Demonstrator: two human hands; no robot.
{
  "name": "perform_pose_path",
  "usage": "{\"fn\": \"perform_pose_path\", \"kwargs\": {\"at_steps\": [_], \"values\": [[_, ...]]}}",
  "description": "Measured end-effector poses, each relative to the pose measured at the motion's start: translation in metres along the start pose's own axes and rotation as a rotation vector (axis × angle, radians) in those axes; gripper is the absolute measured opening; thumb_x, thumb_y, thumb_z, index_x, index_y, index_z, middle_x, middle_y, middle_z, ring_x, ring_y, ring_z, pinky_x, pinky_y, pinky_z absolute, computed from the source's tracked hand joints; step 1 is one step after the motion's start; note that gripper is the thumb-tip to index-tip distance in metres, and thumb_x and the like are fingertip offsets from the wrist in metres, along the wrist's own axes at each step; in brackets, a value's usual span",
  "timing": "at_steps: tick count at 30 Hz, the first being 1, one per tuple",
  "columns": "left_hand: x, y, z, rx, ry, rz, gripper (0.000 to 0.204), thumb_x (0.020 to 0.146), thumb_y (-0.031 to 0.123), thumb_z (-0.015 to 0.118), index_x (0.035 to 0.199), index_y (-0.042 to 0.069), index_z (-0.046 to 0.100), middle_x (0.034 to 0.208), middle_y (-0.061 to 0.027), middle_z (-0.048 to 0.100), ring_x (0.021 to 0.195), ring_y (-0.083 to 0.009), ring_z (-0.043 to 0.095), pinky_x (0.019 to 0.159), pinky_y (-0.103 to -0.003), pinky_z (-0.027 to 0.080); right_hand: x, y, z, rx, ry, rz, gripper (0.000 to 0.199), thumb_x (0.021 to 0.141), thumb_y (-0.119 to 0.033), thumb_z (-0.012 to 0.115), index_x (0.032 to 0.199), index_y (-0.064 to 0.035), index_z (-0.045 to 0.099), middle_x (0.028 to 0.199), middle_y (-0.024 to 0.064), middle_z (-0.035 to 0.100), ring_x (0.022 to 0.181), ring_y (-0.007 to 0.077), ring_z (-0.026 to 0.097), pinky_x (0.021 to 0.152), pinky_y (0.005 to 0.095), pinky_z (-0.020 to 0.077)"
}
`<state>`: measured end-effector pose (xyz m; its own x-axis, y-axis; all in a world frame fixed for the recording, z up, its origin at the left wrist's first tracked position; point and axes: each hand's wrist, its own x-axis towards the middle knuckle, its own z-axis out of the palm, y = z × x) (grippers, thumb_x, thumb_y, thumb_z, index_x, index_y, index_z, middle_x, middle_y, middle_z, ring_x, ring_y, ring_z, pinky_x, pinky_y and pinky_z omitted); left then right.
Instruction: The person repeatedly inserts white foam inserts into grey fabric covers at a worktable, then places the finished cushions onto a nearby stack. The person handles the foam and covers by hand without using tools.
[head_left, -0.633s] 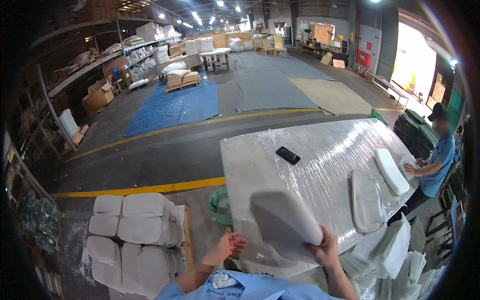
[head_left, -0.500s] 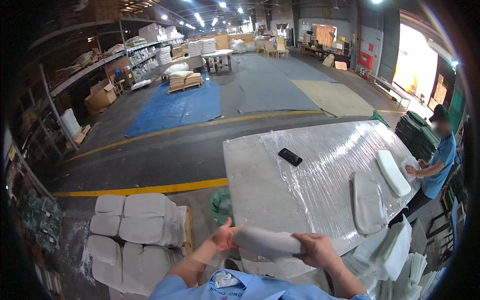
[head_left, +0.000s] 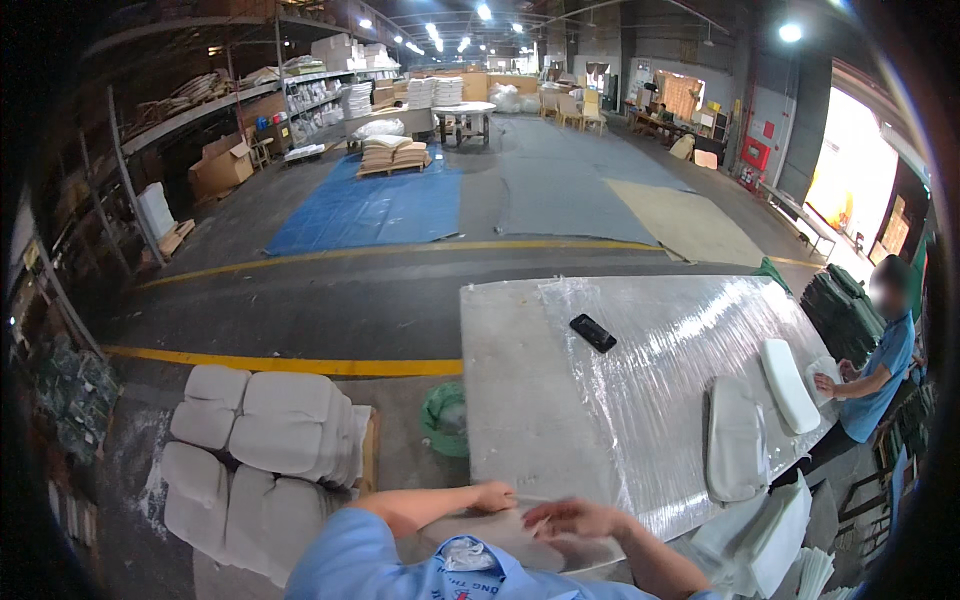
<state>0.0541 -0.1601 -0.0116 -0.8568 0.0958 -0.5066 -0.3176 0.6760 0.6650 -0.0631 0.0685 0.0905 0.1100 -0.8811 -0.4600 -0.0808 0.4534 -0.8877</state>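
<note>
At the near edge of the large table [head_left: 525, 400], a pale grey cushion pad [head_left: 465, 527] lies close to my body, partly covered by my arms and hands. My left hand [head_left: 494, 497] is closed at the pad's upper edge. Just to its right, my right hand [head_left: 580, 519] hovers over or touches the pad; motion smears its bent fingers, so its grip is unclear. Clear plastic film [head_left: 670, 360] covers the table's right portion. On it rest a black phone [head_left: 593, 333], a grey cushion [head_left: 735, 440] and a curved white pad [head_left: 789, 386].
Stacked grey cushions [head_left: 285, 420] stand on a pallet at the left. Between them and the table sits a green bag [head_left: 445, 418]. White foam sheets [head_left: 775, 535] pile up at the lower right. A co-worker in a blue shirt [head_left: 882, 375] handles a white piece at the table's right.
The cushion pad, held up between both hands before, is now lower and against the table's near edge. My left hand has moved right and closed; my right hand has shifted left.
</note>
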Motion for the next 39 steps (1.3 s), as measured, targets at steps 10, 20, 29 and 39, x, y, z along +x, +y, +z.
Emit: {"fn": "perform_pose_path", "kwargs": {"at_steps": [10, 20, 29, 39], "values": [[0.003, 0.016, 0.026, 0.164, 0.427, -0.038, 0.032, 0.107, 0.038, 0.049, 0.111, 0.009, 0.062, 0.107, -0.0242, 0.072, 0.102, -0.0485, 0.068, 0.084, -0.061, 0.052, 0.044, 0.106, -0.057, -0.684, 0.308, 0.393, 0.061, 0.096, -0.064, 0.059, 0.131, -0.0152, 0.069, 0.122, 0.0191, 0.073, 0.116, 0.0383, 0.068, 0.098, 0.0496, 0.0527], [0.025, -0.006, 0.033, 0.154, 0.458, -0.027, 0.033, 0.107, 0.041, 0.050, 0.112, 0.010, 0.060, 0.095, -0.0242, 0.073, 0.093, -0.0490, 0.070, 0.079, -0.061, 0.053, 0.049, 0.103, -0.037, -0.683, 0.736, 0.220, 0.036, 0.101, -0.045, 0.059, 0.099, -0.0122, 0.074, 0.099, 0.0138, 0.074, 0.101, 0.0392, 0.069, 0.086, 0.0505, 0.0536], [0.033, -0.022, 0.018, 0.140, 0.487, -0.095, 0.037, 0.099, 0.042, 0.063, 0.113, 0.007, 0.063, 0.107, -0.0223, 0.072, 0.105, -0.0437, 0.068, 0.087, -0.056, 0.052, 0.051, 0.099, -0.053, -0.500, 0.713, 0.352, 0.029, 0.102, -0.037, 0.060, 0.116, -0.0143, 0.072, 0.123, 0.0146, 0.069, 0.120, 0.0392, 0.063, 0.101, 0.0517, 0.0498], [-0.126, 0.009, 0.010, -0.045, 0.177, -0.594, 0.120, 0.081, 0.070, 0.074, 0.161, -0.003, 0.024, 0.153, -0.0381, 0.040, 0.141, -0.0493, 0.046, 0.115, -0.050, 0.041, -0.073, 0.061, -0.023, -0.528, 0.428, 0.817, 0.137, 0.071, -0.087, 0.072, 0.167, -0.0068, 0.015, 0.160, 0.0376, 0.029, 0.146, 0.0530, 0.039, 0.117, 0.0554, 0.0402]]}}
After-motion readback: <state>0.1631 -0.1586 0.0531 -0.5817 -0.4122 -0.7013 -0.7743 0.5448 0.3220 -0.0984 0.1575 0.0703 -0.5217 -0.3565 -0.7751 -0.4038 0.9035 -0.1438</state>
